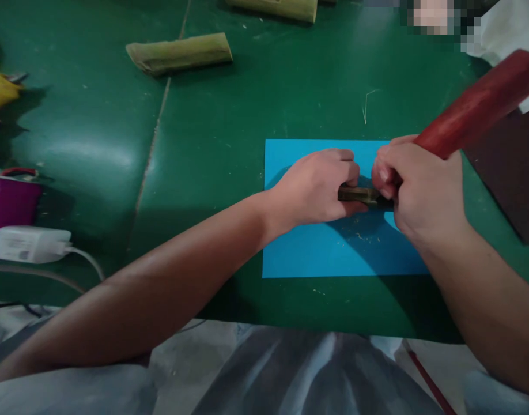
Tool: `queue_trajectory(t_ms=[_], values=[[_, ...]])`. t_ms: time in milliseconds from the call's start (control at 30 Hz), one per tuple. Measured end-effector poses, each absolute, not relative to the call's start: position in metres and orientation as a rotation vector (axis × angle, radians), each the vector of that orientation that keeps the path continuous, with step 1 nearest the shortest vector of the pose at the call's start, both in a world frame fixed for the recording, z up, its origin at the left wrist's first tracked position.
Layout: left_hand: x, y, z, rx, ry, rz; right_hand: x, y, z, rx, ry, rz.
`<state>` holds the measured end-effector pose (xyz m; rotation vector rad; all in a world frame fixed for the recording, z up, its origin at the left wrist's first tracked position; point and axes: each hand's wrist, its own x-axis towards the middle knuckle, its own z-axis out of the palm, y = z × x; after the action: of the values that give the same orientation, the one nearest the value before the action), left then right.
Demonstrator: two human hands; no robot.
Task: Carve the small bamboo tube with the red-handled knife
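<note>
My left hand [318, 184] is closed around a small dark brown piece that looks like bamboo [359, 195], held low over a bright blue sheet [299, 253]. Thick, red and rounded, a tool handle [480, 106] is gripped in my right hand [429, 187] and slants up to the right. The lower end of that tool is hidden by my right fist, which is right beside the dark piece. Small pale shavings lie on the blue sheet below both hands.
The green table [212, 150] carries a cut bamboo length [182, 53] and another bamboo piece [277, 8] farther back. At left are a white charger [29, 243] with its cable and a purple box [11, 202]. A dark brown flat object [510, 167] lies at right.
</note>
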<state>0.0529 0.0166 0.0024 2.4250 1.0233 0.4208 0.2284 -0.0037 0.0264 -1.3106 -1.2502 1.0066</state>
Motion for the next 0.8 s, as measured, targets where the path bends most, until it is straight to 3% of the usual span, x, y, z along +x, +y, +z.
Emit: queue_trajectory(t_ms=[800], values=[[0.050, 0.016, 0.000, 2.422, 0.993, 0.451, 0.223, -0.004, 0.031, -1.434, -1.244, 0.973]])
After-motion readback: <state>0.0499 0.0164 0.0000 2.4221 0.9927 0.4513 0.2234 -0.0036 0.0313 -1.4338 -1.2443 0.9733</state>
